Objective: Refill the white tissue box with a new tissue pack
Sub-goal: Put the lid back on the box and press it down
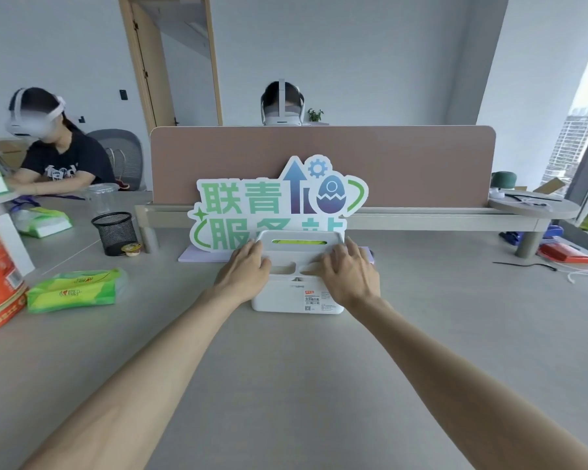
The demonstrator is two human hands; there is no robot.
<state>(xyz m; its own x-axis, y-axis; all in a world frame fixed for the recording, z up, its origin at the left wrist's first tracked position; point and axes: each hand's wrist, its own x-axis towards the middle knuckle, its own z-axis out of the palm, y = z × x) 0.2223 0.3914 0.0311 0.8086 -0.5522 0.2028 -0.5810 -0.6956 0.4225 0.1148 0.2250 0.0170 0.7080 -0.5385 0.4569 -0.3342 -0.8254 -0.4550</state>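
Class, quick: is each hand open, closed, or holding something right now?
Left hand: open, fingers resting straight on the white tissue box.
Right hand: open, fingers spread on the same box.

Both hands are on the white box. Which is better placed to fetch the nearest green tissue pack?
Left, probably: the left hand is nearer the green tissue pack; the right hand sits across the white box.

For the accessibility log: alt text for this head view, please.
The left hand and right hand rest on top of a white tissue box on a grey desk, green showing through its slot. A green tissue pack lies to its left.
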